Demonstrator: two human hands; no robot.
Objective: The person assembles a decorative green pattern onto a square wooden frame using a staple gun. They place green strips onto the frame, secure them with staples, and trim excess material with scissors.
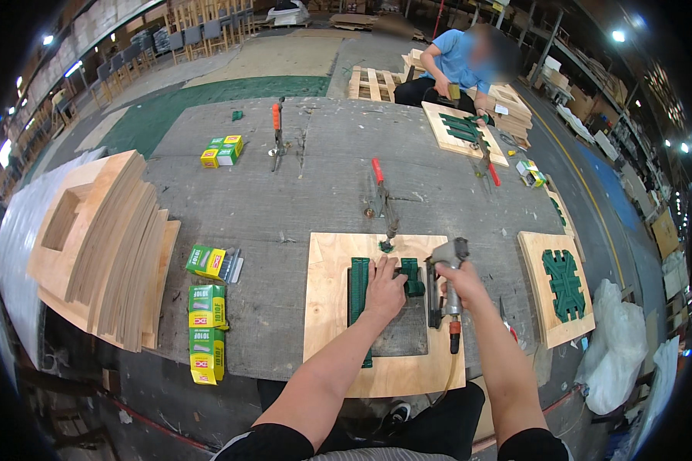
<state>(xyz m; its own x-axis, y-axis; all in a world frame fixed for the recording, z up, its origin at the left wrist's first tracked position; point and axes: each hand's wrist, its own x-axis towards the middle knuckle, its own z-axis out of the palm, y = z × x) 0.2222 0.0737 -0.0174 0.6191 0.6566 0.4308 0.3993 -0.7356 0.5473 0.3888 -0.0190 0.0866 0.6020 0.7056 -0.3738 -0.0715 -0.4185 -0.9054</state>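
A plywood panel (327, 330) with a rectangular cutout lies in front of me at the table's near edge. Green webbing (358, 284) runs down the cutout's left side, and a shorter green strap (414, 286) hangs at its upper right. My left hand (384, 292) rests over the upper part of the cutout between these straps, fingers spread and pressing down. My right hand (461, 280) is wrapped round a grey pneumatic staple gun (451, 300), which stands over the panel's right side. A red-handled toggle clamp (390, 215) reaches to the panel's far edge.
Plywood panels (92, 253) are stacked at left, beside green-yellow staple boxes (206, 307). At right lies a panel with woven green webbing (565, 284). Another toggle clamp (277, 127) stands farther back. Across the table (246, 200), a person in blue (461, 61) works on another panel.
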